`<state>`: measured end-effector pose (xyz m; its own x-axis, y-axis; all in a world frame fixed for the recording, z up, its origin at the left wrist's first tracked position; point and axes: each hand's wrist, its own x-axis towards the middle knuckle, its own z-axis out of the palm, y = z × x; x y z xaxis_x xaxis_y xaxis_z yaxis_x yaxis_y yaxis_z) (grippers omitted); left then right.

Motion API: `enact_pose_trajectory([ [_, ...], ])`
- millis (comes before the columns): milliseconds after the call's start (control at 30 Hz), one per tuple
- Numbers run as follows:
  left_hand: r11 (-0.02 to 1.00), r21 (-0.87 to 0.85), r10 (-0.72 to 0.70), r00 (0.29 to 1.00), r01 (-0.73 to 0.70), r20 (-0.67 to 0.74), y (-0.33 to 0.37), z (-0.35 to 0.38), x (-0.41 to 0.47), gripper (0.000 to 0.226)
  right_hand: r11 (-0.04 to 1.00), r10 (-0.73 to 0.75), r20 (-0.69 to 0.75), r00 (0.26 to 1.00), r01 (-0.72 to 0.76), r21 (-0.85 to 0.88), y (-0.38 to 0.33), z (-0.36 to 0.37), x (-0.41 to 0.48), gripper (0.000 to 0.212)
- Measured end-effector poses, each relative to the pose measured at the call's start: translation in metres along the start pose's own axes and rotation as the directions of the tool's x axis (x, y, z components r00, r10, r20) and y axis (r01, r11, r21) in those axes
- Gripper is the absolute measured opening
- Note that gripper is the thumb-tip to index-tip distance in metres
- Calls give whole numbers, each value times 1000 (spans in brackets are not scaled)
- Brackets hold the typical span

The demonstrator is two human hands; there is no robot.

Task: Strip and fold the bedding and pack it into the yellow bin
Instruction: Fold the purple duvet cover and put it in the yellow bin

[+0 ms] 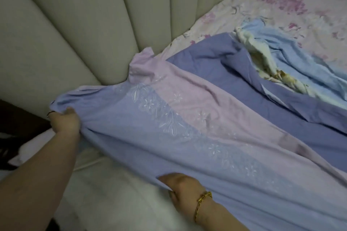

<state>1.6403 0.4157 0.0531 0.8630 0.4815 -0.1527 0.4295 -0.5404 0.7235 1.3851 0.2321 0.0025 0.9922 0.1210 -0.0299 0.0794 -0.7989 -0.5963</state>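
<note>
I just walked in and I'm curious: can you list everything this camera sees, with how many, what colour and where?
Duvet cover: one, lilac-blue and pink with white flower embroidery, darker blue underside, across the bed, its edge gripped by both hands.
Light blue bedding: one bundle, pale blue with a cream patterned lining, upper right.
Floral sheet: one, white with pink flowers, on the mattress, top right.
Headboard: one, beige, padded in vertical panels, upper left.
White bedding: one piece, white, bottom centre, blurred.
Bracelet: one, gold, right wrist.
Left hand: fingers closed on the cover's corner.
Right hand: fingers closed on the cover's edge.
</note>
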Motion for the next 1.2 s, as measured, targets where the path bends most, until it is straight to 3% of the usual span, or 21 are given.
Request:
enact_pose_trajectory([
  [100,996,84,-35,998,31,51,-24,-11,-1,40,999,-51,27,998,52,-8,-7,5,-5,41],
  [167,972,227,-86,988,55,128,-36,-18,-3,40,999,-13,64,998,10,43,1,-4,-6,56],
  [267,929,361,-124,988,84,91,-29,-13,-4,64,995,88,-219,972,-97,-31,41,-33,-3,57],
  [333,893,440,81,996,-93,45,-17,-1,-10,67,963,235,-401,885,-269,-28,74,-62,-3,40],
  [400,776,465,428,897,-426,107,0,21,-27,47,838,464,-398,792,-538,-93,107,-93,0,32],
  [433,693,454,538,821,-560,190,11,35,-37,43,726,608,-326,724,-673,-141,123,-106,2,36],
  [500,492,420,647,643,-763,410,32,70,-52,44,568,785,-203,586,-810,-143,152,-123,2,52],
  [567,329,319,621,458,-889,636,61,107,-63,48,485,858,-132,496,-868,-105,175,-133,-2,49],
  [633,287,310,465,415,-906,782,85,144,-76,60,474,871,-58,488,-866,-157,187,-136,-6,44],
  [767,152,245,362,285,-957,887,126,211,-107,68,523,850,49,525,-827,-205,206,-136,-25,37],
  [867,-71,315,213,294,-946,932,140,245,-126,52,495,867,91,490,-867,-58,222,-142,-43,31],
  [933,-136,342,161,320,-930,934,147,260,-132,38,506,860,54,507,-862,25,234,-150,-52,23],
  [1033,-113,370,149,353,-922,924,161,273,-127,30,568,822,-13,569,-822,-51,253,-168,-46,30],
  [1200,48,432,338,422,-900,841,176,303,-131,30,559,804,-38,594,-775,-294,286,-184,-15,45],
])
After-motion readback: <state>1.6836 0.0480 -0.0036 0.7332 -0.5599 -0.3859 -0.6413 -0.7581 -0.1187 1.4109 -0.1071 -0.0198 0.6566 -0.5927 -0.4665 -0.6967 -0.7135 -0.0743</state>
